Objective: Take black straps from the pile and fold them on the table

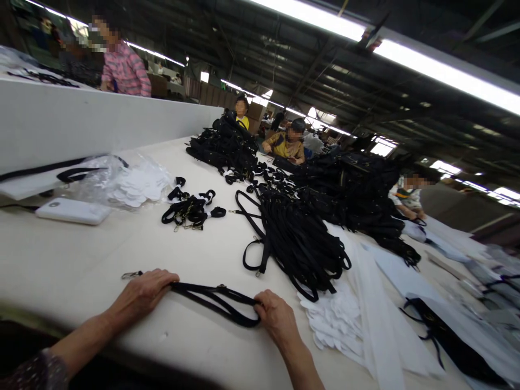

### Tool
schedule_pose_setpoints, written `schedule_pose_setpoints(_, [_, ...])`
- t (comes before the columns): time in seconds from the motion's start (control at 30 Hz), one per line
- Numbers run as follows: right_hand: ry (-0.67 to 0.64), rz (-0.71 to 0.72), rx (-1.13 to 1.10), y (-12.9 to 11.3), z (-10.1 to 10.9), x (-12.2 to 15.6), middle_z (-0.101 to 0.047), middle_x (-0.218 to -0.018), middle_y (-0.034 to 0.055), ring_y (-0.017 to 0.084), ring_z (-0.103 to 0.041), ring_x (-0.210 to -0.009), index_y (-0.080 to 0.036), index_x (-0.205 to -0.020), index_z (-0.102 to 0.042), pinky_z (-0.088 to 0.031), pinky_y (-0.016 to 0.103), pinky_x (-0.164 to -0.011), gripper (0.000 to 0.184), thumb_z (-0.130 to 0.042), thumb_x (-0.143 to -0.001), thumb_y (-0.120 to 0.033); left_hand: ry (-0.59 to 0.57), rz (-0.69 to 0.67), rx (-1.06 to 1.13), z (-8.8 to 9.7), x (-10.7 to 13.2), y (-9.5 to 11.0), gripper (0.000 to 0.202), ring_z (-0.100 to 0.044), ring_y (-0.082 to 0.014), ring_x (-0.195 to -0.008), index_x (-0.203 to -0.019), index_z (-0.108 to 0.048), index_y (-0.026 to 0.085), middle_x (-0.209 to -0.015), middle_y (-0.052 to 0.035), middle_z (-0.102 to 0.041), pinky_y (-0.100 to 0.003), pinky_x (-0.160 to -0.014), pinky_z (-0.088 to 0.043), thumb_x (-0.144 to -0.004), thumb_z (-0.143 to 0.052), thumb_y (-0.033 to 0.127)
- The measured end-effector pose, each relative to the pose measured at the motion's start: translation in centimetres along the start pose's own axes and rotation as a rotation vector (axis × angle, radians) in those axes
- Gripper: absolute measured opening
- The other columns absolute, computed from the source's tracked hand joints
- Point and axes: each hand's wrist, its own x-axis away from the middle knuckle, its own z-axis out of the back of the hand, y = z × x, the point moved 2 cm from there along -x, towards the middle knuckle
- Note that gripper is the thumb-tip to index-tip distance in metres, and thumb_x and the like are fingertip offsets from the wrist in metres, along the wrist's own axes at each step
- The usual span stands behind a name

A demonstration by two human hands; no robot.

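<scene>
Head view, left hand: I see it curled closed on one end of the black strap; its thumb is hidden from me.
Right hand: fingers pinched closed on the looped other end.
Black strap: between both hands, over the table; whether it touches, I cannot tell.
Strap pile: lower layers are covered.
Table surface: pale, flat.
Room: dim hall, bright tube lamps, distant co-workers unclear.

Have one strap right by the table's near edge, strap bundles behind it, a device left of those, plus a strap heap to their right, cut-outs at its near end.
</scene>
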Motion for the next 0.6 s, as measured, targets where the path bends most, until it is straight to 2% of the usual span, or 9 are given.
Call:
schedule_pose_setpoints(0.1, [0.072, 0.074, -0.009, -2.5, 0.6, -0.9, -0.067, -0.125, 0.0073, 0.028, -0.062, -0.115, -0.024, -0.121, -0.064, -0.046, 0.043, -0.099, 0.034, -0.065, -0.087, -0.02, 0.012, 0.0, -0.023, 0.2, -0.3, 0.2, 0.026, -0.064, -0.0215, -0.097, -0.119, -0.06, 0.024, -0.104, -0.0052, -0.069, -0.034, -0.088, -0.05, -0.099, -0.045, 0.02])
schedule_pose_setpoints(0.2, [0.136, 0.308, -0.083, -6.8, 0.1, -2.8, -0.054, -0.144, 0.0096, 0.03, -0.049, -0.132, -0.025, -0.135, -0.055, -0.036, 0.048, -0.112, 0.057, -0.075, -0.082, -0.031, -0.034, -0.015, -0.051, 0.6, -0.7, 0.6, 0.028, -0.063, -0.0205, -0.087, -0.115, -0.064, 0.024, -0.097, -0.0062, -0.068, -0.033, -0.08, -0.052, -0.098, -0.043, 0.016])
schedule_pose_setpoints(0.27, [0.141, 0.425, -0.108, -9.7, -1.1, -4.1, -0.054, -0.144, 0.0092, 0.031, -0.048, -0.132, -0.025, -0.135, -0.053, -0.032, 0.05, -0.113, 0.063, -0.079, -0.078, -0.032, -0.046, -0.025, -0.067, 0.9, -1.0, 1.0, 0.03, -0.063, -0.0207, -0.086, -0.114, -0.065, 0.024, -0.096, -0.0068, -0.068, -0.033, -0.078, -0.053, -0.098, -0.042, 0.014])
schedule_pose_setpoints(0.33, [0.14, 0.47, -0.117, -11.8, -2.8, -5.3, -0.064, -0.131, 0.0065, 0.028, -0.056, -0.122, -0.026, -0.128, -0.057, -0.034, 0.048, -0.111, 0.05, -0.077, -0.081, -0.026, -0.067, -0.026, -0.052, 1.3, -1.2, 1.2, 0.031, -0.064, -0.0213, -0.089, -0.114, -0.066, 0.025, -0.096, -0.0067, -0.069, -0.033, -0.078, -0.053, -0.098, -0.041, 0.015])
schedule_pose_setpoints(0.43, [0.158, 0.442, -0.069, -13.0, -5.1, -6.3, -0.071, -0.102, 0.0017, 0.021, -0.062, -0.097, -0.026, -0.104, -0.066, -0.042, 0.037, -0.094, 0.016, -0.065, -0.09, -0.018, -0.093, 0.023, 0.042, 2.5, -1.2, 0.9, 0.027, -0.065, -0.0226, -0.098, -0.117, -0.065, 0.026, -0.103, -0.0066, -0.07, -0.034, -0.084, -0.054, -0.098, -0.047, 0.023])
schedule_pose_setpoints(0.5, [0.178, 0.421, -0.019, -13.0, -6.0, -6.5, -0.07, -0.093, 0.0015, 0.019, -0.06, -0.088, -0.024, -0.093, -0.067, -0.042, 0.031, -0.082, 0.01, -0.061, -0.093, -0.017, -0.056, 0.143, 0.147, 4.0, -0.9, -0.1, 0.028, -0.064, -0.023, -0.108, -0.122, -0.063, 0.026, -0.114, -0.0061, -0.07, -0.035, -0.093, -0.053, -0.098, -0.05, 0.033])
schedule_pose_setpoints(0.6, [0.2, 0.423, 0.018, -12.7, -6.5, -6.5, -0.068, -0.09, 0.0012, 0.018, -0.058, -0.085, -0.024, -0.089, -0.067, -0.04, 0.028, -0.076, 0.011, -0.06, -0.094, -0.016, 0.09, 0.401, 0.274, 6.8, 0.1, -2.5, 0.034, -0.061, -0.0225, -0.117, -0.121, -0.063, 0.026, -0.124, -0.0038, -0.067, -0.034, -0.102, -0.049, -0.099, -0.046, 0.044])
